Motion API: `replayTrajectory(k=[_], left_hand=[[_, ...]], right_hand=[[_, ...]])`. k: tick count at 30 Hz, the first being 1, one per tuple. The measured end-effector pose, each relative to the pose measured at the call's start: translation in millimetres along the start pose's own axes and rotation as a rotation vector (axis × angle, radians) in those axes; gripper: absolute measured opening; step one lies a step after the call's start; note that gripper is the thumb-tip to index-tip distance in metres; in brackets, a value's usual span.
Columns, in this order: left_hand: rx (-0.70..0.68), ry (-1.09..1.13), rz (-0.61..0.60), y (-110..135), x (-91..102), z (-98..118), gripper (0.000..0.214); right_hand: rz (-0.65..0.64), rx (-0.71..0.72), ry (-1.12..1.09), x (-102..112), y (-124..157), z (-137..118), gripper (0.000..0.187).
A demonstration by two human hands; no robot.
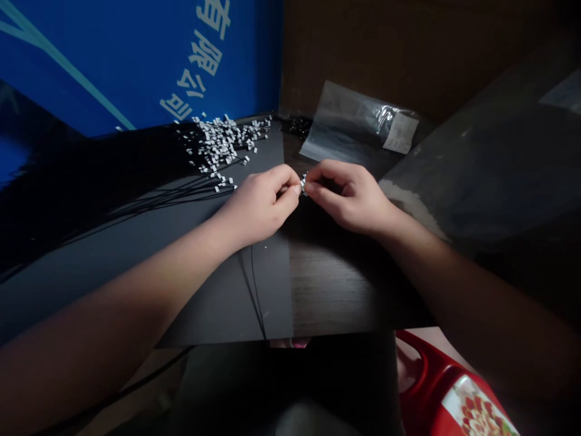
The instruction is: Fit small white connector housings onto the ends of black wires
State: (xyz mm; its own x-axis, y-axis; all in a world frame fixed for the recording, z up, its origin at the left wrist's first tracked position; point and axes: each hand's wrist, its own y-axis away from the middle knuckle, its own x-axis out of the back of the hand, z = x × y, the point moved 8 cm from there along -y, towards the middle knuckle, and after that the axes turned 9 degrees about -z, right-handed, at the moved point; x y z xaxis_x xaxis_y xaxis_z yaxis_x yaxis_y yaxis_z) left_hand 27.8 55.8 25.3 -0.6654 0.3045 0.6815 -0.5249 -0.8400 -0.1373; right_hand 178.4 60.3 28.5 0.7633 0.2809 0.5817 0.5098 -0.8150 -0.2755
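Note:
My left hand point(267, 197) and my right hand point(354, 195) meet over the table, thumb and forefinger pinched on each. Between the fingertips shows a small white connector point(304, 180), partly hidden; my right fingers close on it. From under my left hand a thin black wire point(256, 284) runs down over the table's front edge; its upper end is hidden in the left fingers. To the left lies a large bundle of black wires point(91, 163), with many white connector ends point(220, 142) heaped at its tip, beyond my left hand.
A clear plastic bag point(345, 115) with a white label point(401, 132) lies behind my right hand. Larger clear plastic sheeting point(494, 163) spreads at right. A blue panel with white characters point(245, 66) stands at the back. Below the table's edge is a red container point(436, 381).

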Motion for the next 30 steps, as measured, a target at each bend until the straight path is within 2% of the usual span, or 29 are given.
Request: replayTrajectory(k=[11, 21, 30], left_hand=[[0.014, -0.044, -0.047, 0, -3.4, 4, 0.010], [0.025, 0.026, 0.030, 1, 0.0, -2, 0.013], [0.042, 0.043, -0.001, -1, -3.3, -7, 0.013]], right_hand=[[0.002, 0.024, -0.007, -1, 1, -1, 0.012], [0.018, -0.008, -0.005, 0, 0, 1, 0.013], [0.024, -0.041, -0.006, 0, 1, 4, 0.013]])
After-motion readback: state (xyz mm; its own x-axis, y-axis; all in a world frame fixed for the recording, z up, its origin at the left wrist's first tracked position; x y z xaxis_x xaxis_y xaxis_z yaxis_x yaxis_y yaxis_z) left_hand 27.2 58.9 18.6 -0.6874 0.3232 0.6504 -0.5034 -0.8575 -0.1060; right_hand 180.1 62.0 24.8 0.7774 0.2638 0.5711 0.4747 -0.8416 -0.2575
